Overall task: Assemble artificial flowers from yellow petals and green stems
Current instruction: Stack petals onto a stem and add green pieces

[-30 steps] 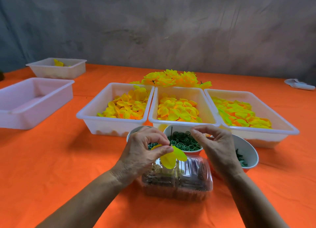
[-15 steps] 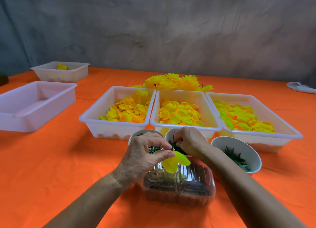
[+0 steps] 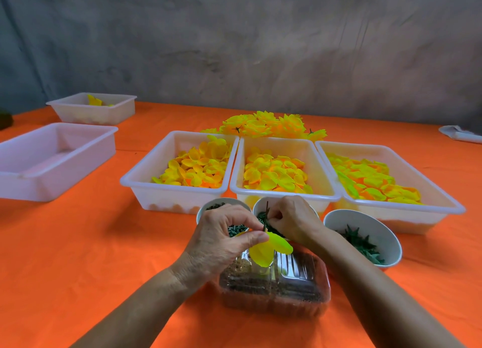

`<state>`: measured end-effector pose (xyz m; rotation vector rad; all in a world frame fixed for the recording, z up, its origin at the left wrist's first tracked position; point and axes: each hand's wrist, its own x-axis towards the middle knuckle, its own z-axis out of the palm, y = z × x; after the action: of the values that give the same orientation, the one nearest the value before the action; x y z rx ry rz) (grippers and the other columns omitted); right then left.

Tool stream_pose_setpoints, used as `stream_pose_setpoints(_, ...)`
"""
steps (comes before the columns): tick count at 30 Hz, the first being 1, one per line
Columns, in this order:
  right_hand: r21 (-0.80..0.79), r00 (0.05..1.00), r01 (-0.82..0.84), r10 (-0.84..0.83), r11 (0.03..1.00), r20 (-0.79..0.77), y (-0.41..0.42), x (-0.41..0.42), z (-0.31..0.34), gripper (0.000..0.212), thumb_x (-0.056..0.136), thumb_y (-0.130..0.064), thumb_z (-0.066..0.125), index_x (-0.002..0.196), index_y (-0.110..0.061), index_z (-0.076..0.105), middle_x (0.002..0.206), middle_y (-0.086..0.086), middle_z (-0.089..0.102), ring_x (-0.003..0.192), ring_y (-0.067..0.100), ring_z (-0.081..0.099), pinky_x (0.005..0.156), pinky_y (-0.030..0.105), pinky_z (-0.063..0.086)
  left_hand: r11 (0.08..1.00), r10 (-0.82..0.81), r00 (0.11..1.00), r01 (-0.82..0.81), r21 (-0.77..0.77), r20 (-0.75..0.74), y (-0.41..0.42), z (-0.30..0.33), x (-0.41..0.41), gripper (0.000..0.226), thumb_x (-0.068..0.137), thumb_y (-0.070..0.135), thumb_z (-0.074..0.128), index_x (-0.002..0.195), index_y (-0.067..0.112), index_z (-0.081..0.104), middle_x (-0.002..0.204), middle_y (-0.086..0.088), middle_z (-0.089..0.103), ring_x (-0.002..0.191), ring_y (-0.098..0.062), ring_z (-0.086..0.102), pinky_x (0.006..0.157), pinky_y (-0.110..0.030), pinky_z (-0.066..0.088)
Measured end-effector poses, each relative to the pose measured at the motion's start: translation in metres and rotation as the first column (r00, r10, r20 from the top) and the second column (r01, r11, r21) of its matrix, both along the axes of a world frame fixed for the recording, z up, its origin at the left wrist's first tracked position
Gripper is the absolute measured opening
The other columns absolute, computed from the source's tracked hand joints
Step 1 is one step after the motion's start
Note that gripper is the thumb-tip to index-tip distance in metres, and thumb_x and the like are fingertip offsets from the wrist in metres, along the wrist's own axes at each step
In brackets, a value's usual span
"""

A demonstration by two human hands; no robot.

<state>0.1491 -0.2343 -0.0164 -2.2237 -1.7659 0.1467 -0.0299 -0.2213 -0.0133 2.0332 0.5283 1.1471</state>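
Observation:
My left hand [image 3: 223, 236] pinches a yellow petal piece [image 3: 268, 247] with a thin dark green stem [image 3: 266, 216] standing up through it, just above a clear plastic box [image 3: 276, 282]. My right hand [image 3: 292, 220] has its fingers curled at the stem, over the middle white bowl [image 3: 258, 206] of small green parts; what its fingertips pinch is hidden. Three white trays hold loose yellow petals: left tray [image 3: 167, 191], middle tray [image 3: 284, 195], right tray [image 3: 391, 204]. A heap of finished yellow flowers [image 3: 266, 124] lies behind them.
A left bowl [image 3: 208, 209] and a right bowl [image 3: 365, 222] also hold green pieces. Two more white trays stand at the left, a big one [image 3: 52, 159] and a farther one [image 3: 91, 110] with a few petals. The orange tablecloth [image 3: 78, 243] covers the table; a grey wall is behind.
My right hand moved from above the bowls leftward and down to the stem beside my left hand. My left hand kept hold of the petal piece.

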Motion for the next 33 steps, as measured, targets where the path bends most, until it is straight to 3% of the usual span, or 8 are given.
stream_pose_setpoints(4, 0.062, 0.987, 0.029, -0.019, 0.998, -0.161, 0.0, 0.008, 0.0, 0.009, 0.079, -0.017, 0.068, 0.075, -0.011, 0.073, 0.079, 0.007, 0.07, 0.078, 0.023, 0.061, 0.071, 0.033, 0.048, 1.0, -0.004, 1.0, 0.004, -0.007, 0.003, 0.0, 0.0, 0.0, 0.011, 0.066, 0.006, 0.082, 0.068, 0.01, 0.072, 0.072, -0.003, 0.068, 0.071, -0.013, 0.064, 0.07, -0.03, 0.053)
stream_pose_setpoints(8, 0.105, 0.95, 0.04, -0.005, 0.994, -0.313, -0.002, 0.013, 0.002, 0.012, 0.08, -0.012, 0.07, 0.068, -0.011, 0.071, 0.062, 0.003, 0.065, 0.055, 0.006, 0.054, 0.051, 0.009, 0.038, 1.0, -0.003, 1.0, 0.003, -0.001, 0.006, 0.0, 0.0, -0.001, 0.01, 0.066, 0.008, 0.082, 0.068, 0.009, 0.072, 0.072, -0.003, 0.068, 0.071, -0.013, 0.064, 0.071, -0.031, 0.053)
stream_pose_setpoints(11, 0.148, 0.923, 0.086, -0.023, 0.985, -0.383, -0.005, 0.016, 0.002, 0.016, 0.075, -0.007, 0.069, 0.06, -0.013, 0.068, 0.064, 0.004, 0.069, 0.053, 0.003, 0.052, 0.048, 0.01, 0.036, 1.0, -0.007, 1.0, 0.007, -0.008, 0.0, -0.001, 0.0, -0.001, 0.01, 0.066, 0.008, 0.082, 0.069, 0.008, 0.072, 0.073, -0.005, 0.069, 0.072, -0.015, 0.064, 0.072, -0.033, 0.053)
stream_pose_setpoints(16, 0.233, 0.792, 0.14, 0.033, 0.962, -0.61, -0.013, 0.017, -0.001, 0.015, 0.067, -0.003, 0.078, 0.061, -0.012, 0.068, 0.061, 0.0, 0.066, 0.055, 0.01, 0.055, 0.055, 0.024, 0.043, 1.0, -0.009, 1.0, 0.009, -0.027, -0.008, -0.001, 0.0, -0.001, 0.012, 0.067, 0.007, 0.081, 0.069, 0.013, 0.071, 0.073, -0.003, 0.068, 0.073, -0.014, 0.065, 0.073, -0.035, 0.053)
stream_pose_setpoints(20, 0.294, 0.674, 0.142, 0.125, 0.945, -0.728, -0.016, 0.016, -0.001, 0.019, 0.068, 0.002, 0.078, 0.068, -0.012, 0.066, 0.052, 0.0, 0.062, 0.045, 0.01, 0.049, 0.047, 0.02, 0.041, 1.0, -0.012, 1.0, 0.012, -0.022, -0.003, 0.0, 0.0, -0.002, 0.016, 0.068, 0.009, 0.081, 0.069, 0.02, 0.069, 0.073, -0.003, 0.068, 0.072, -0.015, 0.065, 0.072, -0.034, 0.053)
stream_pose_setpoints(24, 0.303, 0.586, 0.146, 0.165, 0.942, -0.794, -0.018, 0.015, -0.001, 0.016, 0.074, 0.008, 0.072, 0.074, -0.008, 0.07, 0.055, 0.004, 0.066, 0.047, 0.009, 0.056, 0.05, 0.017, 0.046, 1.0, -0.009, 1.0, 0.008, -0.018, -0.001, 0.0, -0.001, -0.002, 0.018, 0.068, 0.011, 0.081, 0.069, 0.024, 0.068, 0.073, -0.002, 0.068, 0.072, -0.014, 0.065, 0.072, -0.035, 0.053)
stream_pose_setpoints(28, 0.276, 0.379, 0.176, 0.194, 0.945, -0.905, -0.022, 0.013, 0.002, 0.019, 0.083, 0.01, 0.061, 0.082, -0.006, 0.071, 0.065, 0.006, 0.072, 0.062, 0.012, 0.07, 0.058, 0.015, 0.053, 0.999, -0.015, 1.0, 0.015, -0.028, -0.001, 0.0, -0.001, -0.002, 0.011, 0.067, 0.02, 0.079, 0.069, 0.021, 0.069, 0.073, -0.001, 0.068, 0.073, -0.013, 0.065, 0.073, -0.033, 0.053)
stream_pose_setpoints(33, 0.254, 0.104, 0.162, 0.24, 0.953, -0.965, -0.034, 0.009, 0.008, 0.02, 0.082, 0.009, 0.058, 0.083, -0.004, 0.074, 0.081, 0.019, 0.072, 0.074, 0.022, 0.072, 0.065, 0.019, 0.055, 0.998, -0.02, 1.0, 0.02, -0.058, 0.0, -0.002, 0.001, -0.003, 0.01, 0.066, 0.029, 0.074, 0.07, 0.021, 0.07, 0.074, -0.001, 0.069, 0.074, -0.011, 0.065, 0.075, -0.032, 0.053)
